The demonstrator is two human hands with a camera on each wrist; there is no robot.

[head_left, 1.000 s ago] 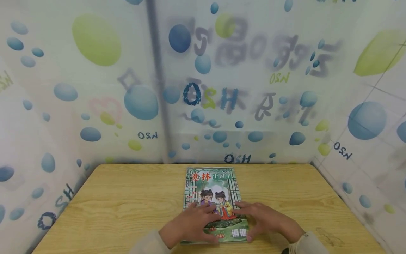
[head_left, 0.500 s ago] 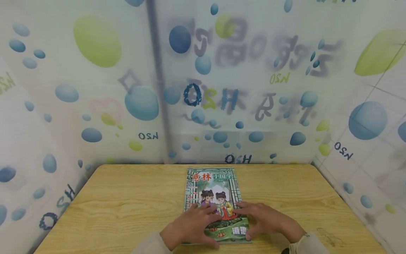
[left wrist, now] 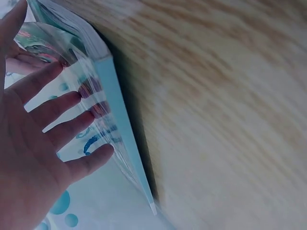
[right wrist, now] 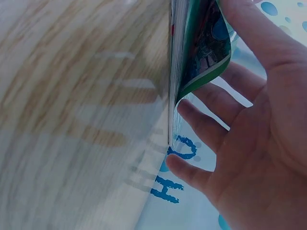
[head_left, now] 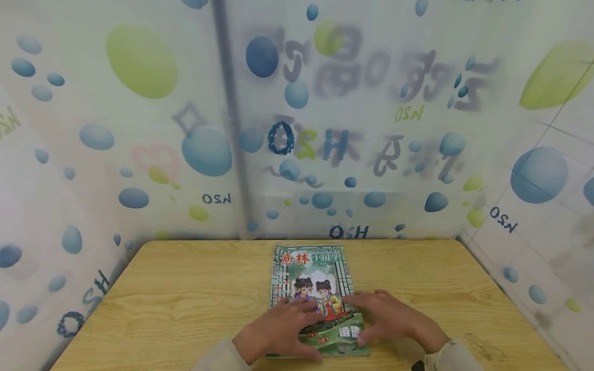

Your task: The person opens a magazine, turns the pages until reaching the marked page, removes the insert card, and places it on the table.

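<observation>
A magazine [head_left: 320, 273] with a green illustrated cover lies on the wooden table. My left hand [head_left: 283, 327] rests on the lower left of its cover, fingers spread and nearly straight. In the left wrist view the left hand [left wrist: 43, 129] touches the glossy cover beside the spine [left wrist: 124, 129]. At the lower right edge, my right hand [head_left: 394, 319] has its thumb and forefinger on the cover's margin. The right wrist view shows the cover [right wrist: 208, 52] bent up from the pages [right wrist: 177, 57], between the thumb and fingers of the right hand [right wrist: 259, 124].
The wooden table [head_left: 185, 293] extends on both sides of the magazine. Behind it and at the sides hangs a white curtain [head_left: 394, 196] with blue and green drop prints.
My right hand has shifted slightly, and the cover's lower right corner has lifted and bent upward. The left hand stays in nearly the same place.
</observation>
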